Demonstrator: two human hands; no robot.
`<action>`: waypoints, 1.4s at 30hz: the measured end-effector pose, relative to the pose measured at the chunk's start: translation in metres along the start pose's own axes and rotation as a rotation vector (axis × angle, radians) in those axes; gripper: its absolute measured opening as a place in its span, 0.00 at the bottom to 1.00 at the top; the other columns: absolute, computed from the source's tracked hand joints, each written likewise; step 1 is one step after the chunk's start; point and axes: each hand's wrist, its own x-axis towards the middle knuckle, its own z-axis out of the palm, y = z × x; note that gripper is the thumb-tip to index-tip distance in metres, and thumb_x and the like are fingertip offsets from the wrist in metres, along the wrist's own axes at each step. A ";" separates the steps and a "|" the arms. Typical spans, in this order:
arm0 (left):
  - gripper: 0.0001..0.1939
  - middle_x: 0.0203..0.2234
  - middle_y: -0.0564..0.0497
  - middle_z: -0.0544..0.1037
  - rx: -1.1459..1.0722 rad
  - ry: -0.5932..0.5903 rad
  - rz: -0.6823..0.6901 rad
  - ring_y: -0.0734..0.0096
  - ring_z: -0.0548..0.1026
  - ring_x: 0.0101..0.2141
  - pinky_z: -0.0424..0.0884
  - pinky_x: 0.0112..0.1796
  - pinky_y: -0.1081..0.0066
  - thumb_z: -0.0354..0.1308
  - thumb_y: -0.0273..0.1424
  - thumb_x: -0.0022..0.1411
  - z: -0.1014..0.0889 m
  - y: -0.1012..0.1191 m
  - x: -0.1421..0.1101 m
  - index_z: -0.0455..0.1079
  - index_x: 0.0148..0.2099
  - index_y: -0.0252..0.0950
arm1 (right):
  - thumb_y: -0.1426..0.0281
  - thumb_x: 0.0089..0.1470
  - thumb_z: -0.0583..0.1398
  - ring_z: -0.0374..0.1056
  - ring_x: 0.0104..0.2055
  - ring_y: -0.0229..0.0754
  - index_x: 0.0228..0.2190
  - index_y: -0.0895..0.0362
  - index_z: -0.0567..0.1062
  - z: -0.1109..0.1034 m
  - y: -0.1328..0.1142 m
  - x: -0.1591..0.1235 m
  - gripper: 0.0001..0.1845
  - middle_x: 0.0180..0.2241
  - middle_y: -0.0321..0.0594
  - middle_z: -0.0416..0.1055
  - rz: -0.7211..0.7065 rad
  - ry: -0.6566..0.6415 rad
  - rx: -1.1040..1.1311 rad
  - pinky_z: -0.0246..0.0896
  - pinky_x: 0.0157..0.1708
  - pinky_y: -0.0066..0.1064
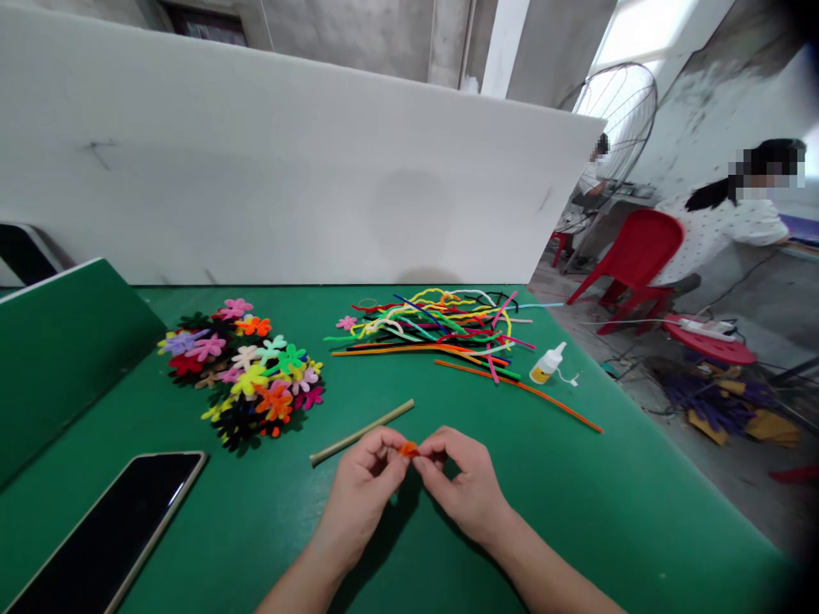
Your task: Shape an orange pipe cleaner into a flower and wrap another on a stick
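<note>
Between my two hands is a small orange fuzzy piece [409, 448], bent up like pipe cleaner; its exact shape is mostly covered by fingertips. My left hand [368, 477] pinches it from one side, and my right hand [461, 482] pinches it from the other. Just beyond the left hand lies a thin greenish stick [364, 431]. A loose orange pipe cleaner [543, 396] rests farther off to the right. At the left, a pile of pipe-cleaner flowers [252, 375] shows many colours.
A tangle of coloured pipe cleaners [435, 324] lies toward the back, beside a small white glue bottle [547, 364] with its cap off. A phone [108, 533] lies front left on the green table [576, 529]. A white panel [287, 170] stands behind. Another person sits at right.
</note>
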 end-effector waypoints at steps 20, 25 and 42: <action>0.03 0.22 0.52 0.75 -0.174 -0.089 -0.030 0.74 0.69 0.24 0.65 0.29 0.75 0.62 0.26 0.45 -0.003 0.002 0.001 0.74 0.27 0.34 | 0.73 0.48 0.55 0.61 0.24 0.35 0.26 0.58 0.69 -0.007 -0.012 0.005 0.03 0.23 0.36 0.64 0.101 0.025 0.182 0.58 0.24 0.26; 0.03 0.20 0.54 0.74 -0.113 -0.097 -0.039 0.77 0.67 0.22 0.63 0.26 0.77 0.63 0.26 0.45 -0.005 0.000 0.003 0.73 0.27 0.34 | 0.71 0.47 0.56 0.59 0.24 0.34 0.26 0.58 0.68 -0.008 -0.005 0.006 0.03 0.23 0.35 0.63 0.244 -0.106 0.294 0.57 0.24 0.25; 0.05 0.18 0.56 0.68 0.001 -0.290 -0.148 0.80 0.60 0.21 0.54 0.23 0.78 0.60 0.29 0.47 -0.014 -0.004 0.007 0.70 0.28 0.31 | 0.72 0.51 0.53 0.52 0.24 0.32 0.26 0.57 0.63 -0.020 -0.001 0.006 0.03 0.23 0.31 0.57 0.206 -0.438 0.239 0.50 0.24 0.23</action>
